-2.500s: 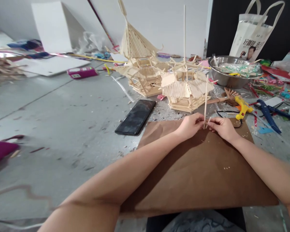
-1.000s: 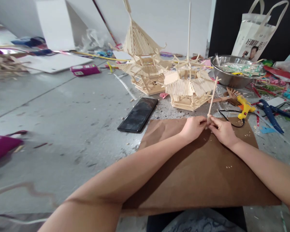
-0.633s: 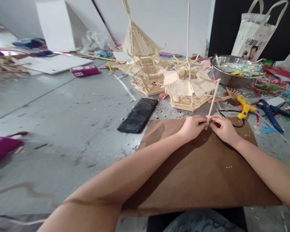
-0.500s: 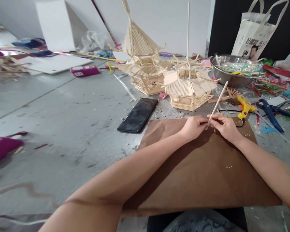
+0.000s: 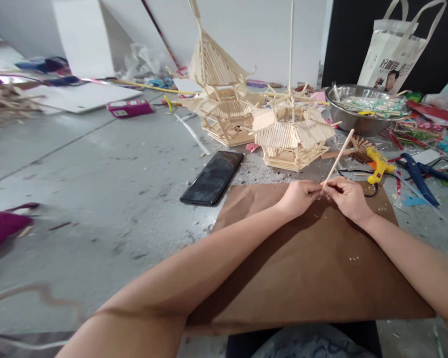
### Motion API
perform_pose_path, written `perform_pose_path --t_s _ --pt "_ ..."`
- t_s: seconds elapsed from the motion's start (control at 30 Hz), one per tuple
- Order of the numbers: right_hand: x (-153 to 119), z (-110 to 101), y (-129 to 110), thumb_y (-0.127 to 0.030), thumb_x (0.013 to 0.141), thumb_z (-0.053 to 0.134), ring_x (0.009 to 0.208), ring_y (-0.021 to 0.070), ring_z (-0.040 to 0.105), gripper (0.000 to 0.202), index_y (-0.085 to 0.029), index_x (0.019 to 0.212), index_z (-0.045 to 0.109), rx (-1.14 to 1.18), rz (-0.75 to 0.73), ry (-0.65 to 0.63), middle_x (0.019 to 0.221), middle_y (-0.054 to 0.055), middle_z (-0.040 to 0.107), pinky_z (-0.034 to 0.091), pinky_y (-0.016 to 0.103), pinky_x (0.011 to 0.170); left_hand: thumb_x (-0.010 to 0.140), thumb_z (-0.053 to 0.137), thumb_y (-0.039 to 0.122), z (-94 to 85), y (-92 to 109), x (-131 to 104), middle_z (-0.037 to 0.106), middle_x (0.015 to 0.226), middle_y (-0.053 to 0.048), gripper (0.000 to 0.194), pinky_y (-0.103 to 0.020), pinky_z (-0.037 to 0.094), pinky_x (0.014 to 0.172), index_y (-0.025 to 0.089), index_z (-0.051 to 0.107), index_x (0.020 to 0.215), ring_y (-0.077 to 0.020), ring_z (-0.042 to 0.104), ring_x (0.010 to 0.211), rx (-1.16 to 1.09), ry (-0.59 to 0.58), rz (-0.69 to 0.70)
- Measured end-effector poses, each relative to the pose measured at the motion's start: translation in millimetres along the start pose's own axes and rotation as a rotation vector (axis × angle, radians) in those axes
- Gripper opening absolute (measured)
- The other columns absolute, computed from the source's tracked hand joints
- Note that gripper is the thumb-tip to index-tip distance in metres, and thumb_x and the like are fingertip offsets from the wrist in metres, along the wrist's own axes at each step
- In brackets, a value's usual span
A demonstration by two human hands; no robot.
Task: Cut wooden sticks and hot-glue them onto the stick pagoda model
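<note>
A thin wooden stick (image 5: 338,156) slants up and to the right from my fingers. My right hand (image 5: 346,198) pinches its lower end, and my left hand (image 5: 297,197) closes its fingertips on the same end from the left. Both hands hover over the far edge of a brown cardboard sheet (image 5: 313,263). Just beyond them stands a small stick-built pavilion model (image 5: 291,135) with a tall upright rod, and behind it a taller stick tower (image 5: 218,94).
A black phone (image 5: 212,178) lies left of the cardboard. A yellow glue gun (image 5: 375,163), blue pliers (image 5: 414,176) and a steel bowl (image 5: 362,107) of sticks sit at right, a white tote bag (image 5: 393,47) behind. A magenta box (image 5: 130,108) lies far left.
The stick stood nearly upright between my fingers and has tilted to the right. My hands have stayed at the same spot over the cardboard's far edge.
</note>
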State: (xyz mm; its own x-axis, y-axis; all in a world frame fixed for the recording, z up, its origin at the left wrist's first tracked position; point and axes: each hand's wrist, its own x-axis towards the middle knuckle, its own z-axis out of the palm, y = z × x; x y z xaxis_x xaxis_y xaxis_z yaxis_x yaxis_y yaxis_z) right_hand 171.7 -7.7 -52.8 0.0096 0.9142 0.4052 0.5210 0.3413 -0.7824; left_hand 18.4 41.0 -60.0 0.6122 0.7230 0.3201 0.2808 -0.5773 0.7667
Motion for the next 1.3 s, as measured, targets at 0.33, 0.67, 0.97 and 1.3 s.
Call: perform_pose_path --t_s 0.33,0.67,0.97,1.3 --pt "-1.5 0.9 1.5 -0.031 0.077 0.057 0.07 0.016 0.062 0.018 -0.02 0.079 0.071 0.044 0.029 -0.011 0.081 0.006 0.069 0.05 0.029 0.065 0.082 0.051 0.024 1.5 3.5 -2.4 0.066 0.064 -0.001 0.024 -0.019 0.041 0.058 0.014 0.068 0.069 -0.0111 0.057 0.06 0.083 -0.028 -0.029" --pt "-2.4 1.5 1.4 -0.03 0.078 0.056 0.073 0.017 0.063 0.018 -0.02 0.08 0.071 0.03 0.014 -0.01 0.082 0.006 0.069 0.051 0.03 0.067 0.082 0.05 0.022 0.7 3.9 -2.9 0.068 0.069 -0.003 0.023 -0.019 0.041 0.06 0.015 0.069 0.072 -0.0122 0.06 0.064 0.092 -0.051 -0.017" --pt "6.7 -8.8 -3.0 -0.036 0.079 0.056 0.072 0.016 0.062 0.021 -0.02 0.081 0.069 -0.001 -0.023 -0.077 0.077 0.004 0.068 0.049 0.03 0.071 0.081 0.05 0.019 0.0 4.5 -2.9 0.063 0.062 0.0 0.022 -0.019 0.038 0.057 0.014 0.067 0.069 -0.0104 0.054 0.059 0.088 -0.031 -0.024" --pt "37.8 -159.5 42.3 -0.04 0.079 0.046 0.098 0.0321 0.058 0.036 -0.015 0.095 0.065 -0.941 0.557 0.275 0.101 0.023 0.064 0.038 0.044 0.076 0.079 0.054 0.029 -11.8 10.1 0.4 0.057 0.055 0.002 0.024 -0.018 0.032 0.049 0.013 0.069 0.069 -0.0062 0.043 0.05 -0.063 -0.038 -0.222"
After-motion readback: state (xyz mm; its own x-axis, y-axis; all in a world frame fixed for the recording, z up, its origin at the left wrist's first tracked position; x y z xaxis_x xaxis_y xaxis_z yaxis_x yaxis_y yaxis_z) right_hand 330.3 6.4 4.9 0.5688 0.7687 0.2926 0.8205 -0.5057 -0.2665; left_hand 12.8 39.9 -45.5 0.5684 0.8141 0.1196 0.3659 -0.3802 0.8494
